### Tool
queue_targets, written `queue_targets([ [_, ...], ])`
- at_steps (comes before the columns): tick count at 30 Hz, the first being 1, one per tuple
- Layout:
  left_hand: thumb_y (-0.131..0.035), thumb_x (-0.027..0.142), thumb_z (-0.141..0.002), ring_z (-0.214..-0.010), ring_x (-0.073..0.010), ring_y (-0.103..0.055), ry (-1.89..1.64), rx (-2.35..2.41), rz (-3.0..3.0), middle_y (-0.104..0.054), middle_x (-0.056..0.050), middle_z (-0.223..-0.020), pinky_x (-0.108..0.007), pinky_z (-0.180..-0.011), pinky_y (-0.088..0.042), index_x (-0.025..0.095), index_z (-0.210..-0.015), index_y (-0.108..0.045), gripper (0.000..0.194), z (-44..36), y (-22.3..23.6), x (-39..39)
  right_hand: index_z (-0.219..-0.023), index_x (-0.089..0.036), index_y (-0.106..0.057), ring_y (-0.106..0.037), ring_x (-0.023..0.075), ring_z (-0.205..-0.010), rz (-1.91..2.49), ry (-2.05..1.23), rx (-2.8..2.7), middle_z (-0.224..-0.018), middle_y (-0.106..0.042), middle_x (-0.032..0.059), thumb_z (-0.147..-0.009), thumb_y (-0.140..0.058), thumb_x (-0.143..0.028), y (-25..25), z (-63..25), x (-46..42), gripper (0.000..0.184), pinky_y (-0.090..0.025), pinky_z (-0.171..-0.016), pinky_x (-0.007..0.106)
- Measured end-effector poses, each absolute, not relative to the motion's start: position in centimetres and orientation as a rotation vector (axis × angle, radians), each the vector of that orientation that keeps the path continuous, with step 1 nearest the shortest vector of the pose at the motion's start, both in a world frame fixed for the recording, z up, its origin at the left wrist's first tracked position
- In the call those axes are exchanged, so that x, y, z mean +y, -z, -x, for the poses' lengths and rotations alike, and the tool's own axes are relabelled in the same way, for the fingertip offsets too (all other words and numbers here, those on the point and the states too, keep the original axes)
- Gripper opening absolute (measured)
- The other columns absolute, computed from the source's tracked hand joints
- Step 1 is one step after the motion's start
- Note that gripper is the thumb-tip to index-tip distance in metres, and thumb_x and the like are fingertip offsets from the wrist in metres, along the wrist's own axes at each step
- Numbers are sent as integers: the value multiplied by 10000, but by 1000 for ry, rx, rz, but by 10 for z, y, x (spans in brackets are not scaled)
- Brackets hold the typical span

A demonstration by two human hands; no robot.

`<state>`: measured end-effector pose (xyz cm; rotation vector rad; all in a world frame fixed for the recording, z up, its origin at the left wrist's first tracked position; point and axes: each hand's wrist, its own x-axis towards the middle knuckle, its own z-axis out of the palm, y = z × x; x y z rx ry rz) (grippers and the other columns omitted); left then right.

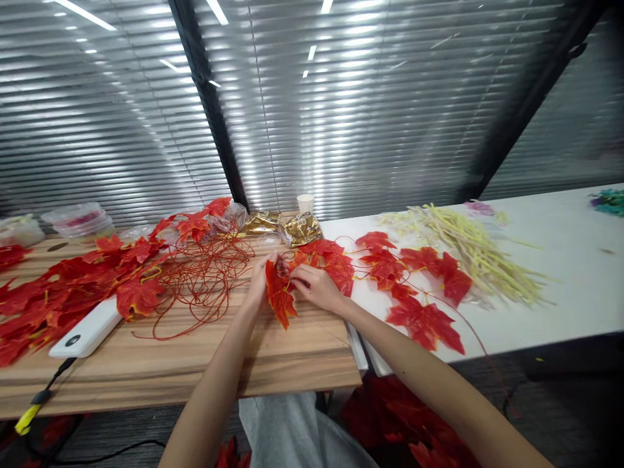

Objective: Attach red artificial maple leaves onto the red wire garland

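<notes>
So far my left hand (260,276) and right hand (316,286) pinch one red leaf (280,299), many strung leaves (419,273) lying done, bare wires (205,279) waiting on the bench (195,351).

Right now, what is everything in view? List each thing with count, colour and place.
leaf in hand: one, red-orange, between both hands
loose leaves: many, red, left on wooden table
wire stems: a tangle, red, table centre
vine of leaves: one string, red, on white table
stalks: a pile, pale yellow-green, white table
foil bags: two, gold, back
paper cup: one, white, back
flat device: one, white, left
left hand: holds leaf
right hand: fingers pinch leaf
</notes>
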<state>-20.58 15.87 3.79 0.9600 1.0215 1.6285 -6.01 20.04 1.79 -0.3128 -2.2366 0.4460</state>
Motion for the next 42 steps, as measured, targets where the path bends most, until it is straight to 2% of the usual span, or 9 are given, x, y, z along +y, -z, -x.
queue_targets([
  [13, -563, 425, -719, -556, -124, -541, -1637, 1011, -991, -572, -2, -566, -213, -478, -403, 164, -768, -588, 266, 206, -38, 158, -905, -174, -577, -557, 145, -805, 319, -453, -2236, -881, -594, 46, -835, -449, -111, -18, 60, 201, 159, -442, -732, 257],
  [25, -536, 464, -724, -600, -136, -549, -1609, 1138, -1063, -604, -23, -630, -219, -503, -404, 152, -758, -606, 322, 203, -44, 154, -909, -175, -582, -565, 148, -821, 322, -438, -2253, -895, -600, 49, -828, -453, -106, -18, 60, 200, 167, -453, -744, 265],
  [34, -567, 427, -717, -724, -145, -554, -1536, 1348, -1233, -635, -33, -772, -239, -685, -417, 152, -766, -646, 290, 201, -43, 151, -985, -163, -586, -567, 168, -923, 304, -402, -2311, -975, -608, 70, -813, -446, -84, -14, 60, 202, 235, -465, -810, 291],
  [42, -560, 439, -720, -688, -143, -532, -1514, 1342, -1241, -619, -33, -754, -224, -629, -409, 148, -753, -637, 302, 200, -45, 150, -1003, -163, -583, -566, 173, -957, 292, -430, -2309, -1030, -606, 76, -803, -454, -75, -14, 60, 201, 254, -465, -832, 309],
])
